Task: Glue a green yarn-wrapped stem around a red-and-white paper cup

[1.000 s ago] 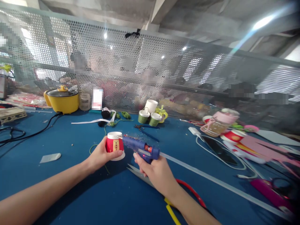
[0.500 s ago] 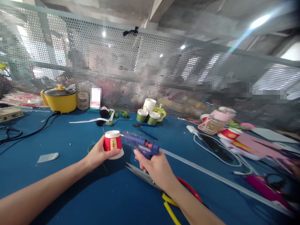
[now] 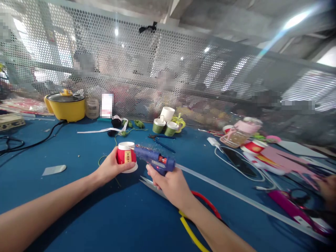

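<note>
My left hand (image 3: 110, 168) has its grip wrapped around the red paper cup (image 3: 126, 156), which sits upside down on the blue bench (image 3: 78, 196), thumb on the near side and fingers round the back. My right hand (image 3: 168, 182) is closed on the handle of the blue glue gun (image 3: 153, 159), just right of the cup, with the nozzle at the cup's upper rim, touching or nearly so.

The risks as I judge them: the nozzle sits close to my left fingertips, so a slip could put hot glue on skin. Pressing too hard could dent the thin cup wall or tip the cup. Scissors (image 3: 154, 185) lie just beside the cup, under my right wrist, and could snag it.

Containers: the cup is inverted, so I cannot see inside. Beyond the cup, two green cups (image 3: 165, 127) and a white one (image 3: 167, 113) stand grouped; their contents are not readable. Far left of the cup, a yellow pot (image 3: 67, 106) sits lidded, with a glass jar (image 3: 92, 108) beside it.
</note>
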Available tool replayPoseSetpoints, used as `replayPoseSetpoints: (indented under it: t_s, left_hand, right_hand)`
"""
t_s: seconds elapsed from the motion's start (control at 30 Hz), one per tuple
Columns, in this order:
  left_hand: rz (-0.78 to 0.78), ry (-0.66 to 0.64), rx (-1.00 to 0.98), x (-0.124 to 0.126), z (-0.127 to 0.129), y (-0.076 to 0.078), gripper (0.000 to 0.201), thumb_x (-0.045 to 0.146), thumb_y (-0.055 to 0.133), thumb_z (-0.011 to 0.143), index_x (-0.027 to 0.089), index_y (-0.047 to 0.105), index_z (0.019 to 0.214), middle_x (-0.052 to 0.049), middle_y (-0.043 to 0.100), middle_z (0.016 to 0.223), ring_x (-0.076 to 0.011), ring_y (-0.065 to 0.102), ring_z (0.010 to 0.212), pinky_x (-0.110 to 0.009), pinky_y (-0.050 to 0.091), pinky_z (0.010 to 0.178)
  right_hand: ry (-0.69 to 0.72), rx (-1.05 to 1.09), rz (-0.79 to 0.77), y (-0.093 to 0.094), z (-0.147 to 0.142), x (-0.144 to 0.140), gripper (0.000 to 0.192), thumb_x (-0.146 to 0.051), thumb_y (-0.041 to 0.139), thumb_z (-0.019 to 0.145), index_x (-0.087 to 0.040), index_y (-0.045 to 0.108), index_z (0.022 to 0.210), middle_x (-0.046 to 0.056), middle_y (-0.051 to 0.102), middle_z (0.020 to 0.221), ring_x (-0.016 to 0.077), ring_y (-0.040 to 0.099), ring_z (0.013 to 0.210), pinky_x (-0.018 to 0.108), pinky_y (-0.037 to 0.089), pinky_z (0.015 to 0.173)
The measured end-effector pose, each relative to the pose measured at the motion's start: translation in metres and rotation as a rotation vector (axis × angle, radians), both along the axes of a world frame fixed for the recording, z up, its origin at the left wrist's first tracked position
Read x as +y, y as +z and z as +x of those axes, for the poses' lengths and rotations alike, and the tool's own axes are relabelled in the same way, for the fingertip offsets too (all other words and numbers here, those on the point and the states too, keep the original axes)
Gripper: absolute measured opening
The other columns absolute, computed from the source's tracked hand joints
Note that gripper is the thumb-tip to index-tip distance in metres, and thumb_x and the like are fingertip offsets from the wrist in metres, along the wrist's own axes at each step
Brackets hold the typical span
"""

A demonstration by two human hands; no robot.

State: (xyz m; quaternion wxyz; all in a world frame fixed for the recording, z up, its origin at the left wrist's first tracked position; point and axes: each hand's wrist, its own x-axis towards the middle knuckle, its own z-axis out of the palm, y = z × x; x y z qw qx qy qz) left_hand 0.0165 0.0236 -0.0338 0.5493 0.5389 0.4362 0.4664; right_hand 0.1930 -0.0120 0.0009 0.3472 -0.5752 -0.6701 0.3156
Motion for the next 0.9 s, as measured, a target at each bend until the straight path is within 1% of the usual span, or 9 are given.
replayPoseSetpoints:
  t_s: [0.13,0.37,0.5,0.67,0.9]
  left_hand:
    - [0.009,0.013,0.027,0.0001,-0.0001,-0.0008,0.059,0.031,0.070,0.058,0.014,0.043,0.107,-0.007,0.058,0.094,-0.0171,0.057,0.080,-0.031,0.046,0.074]
    - [0.016,0.005,0.038,-0.0006,-0.0006,0.0015,0.058,0.029,0.069,0.059,0.015,0.042,0.108,-0.006,0.058,0.096,-0.0159,0.056,0.080,-0.031,0.045,0.075]
    - [0.026,0.002,0.025,0.0009,-0.0011,-0.0019,0.058,0.030,0.070,0.059,0.015,0.042,0.107,-0.006,0.058,0.096,-0.0169,0.057,0.082,-0.032,0.045,0.076]
    - [0.032,-0.002,0.010,0.0022,-0.0003,-0.0061,0.058,0.032,0.070,0.058,0.016,0.043,0.107,-0.006,0.059,0.095,-0.0180,0.058,0.082,-0.033,0.046,0.076]
    - [0.029,0.004,0.022,0.0016,-0.0026,-0.0038,0.060,0.032,0.070,0.059,0.016,0.043,0.110,-0.007,0.060,0.098,-0.0185,0.058,0.085,-0.033,0.046,0.077]
  right_hand:
    - [0.013,0.009,0.006,-0.0006,-0.0015,0.0001,0.027,-0.041,0.050,0.073,-0.016,0.057,0.066,0.001,0.054,0.049,0.0119,0.052,0.042,0.022,0.043,0.042]
    - [0.019,-0.004,0.016,-0.0016,-0.0025,0.0001,0.027,-0.039,0.051,0.073,-0.017,0.054,0.058,-0.001,0.050,0.044,0.0111,0.050,0.040,0.022,0.042,0.041]
    - [0.003,-0.005,0.001,-0.0018,-0.0030,0.0004,0.026,-0.039,0.051,0.073,-0.017,0.054,0.060,-0.001,0.051,0.044,0.0114,0.050,0.041,0.023,0.043,0.043]
    - [0.015,-0.028,-0.004,-0.0024,-0.0027,0.0014,0.027,-0.040,0.050,0.074,-0.017,0.054,0.060,-0.001,0.051,0.044,0.0116,0.050,0.041,0.023,0.043,0.043]
    - [0.014,-0.016,-0.018,-0.0013,-0.0015,0.0005,0.027,-0.040,0.050,0.073,-0.016,0.055,0.062,0.000,0.052,0.046,0.0116,0.050,0.042,0.023,0.042,0.043]
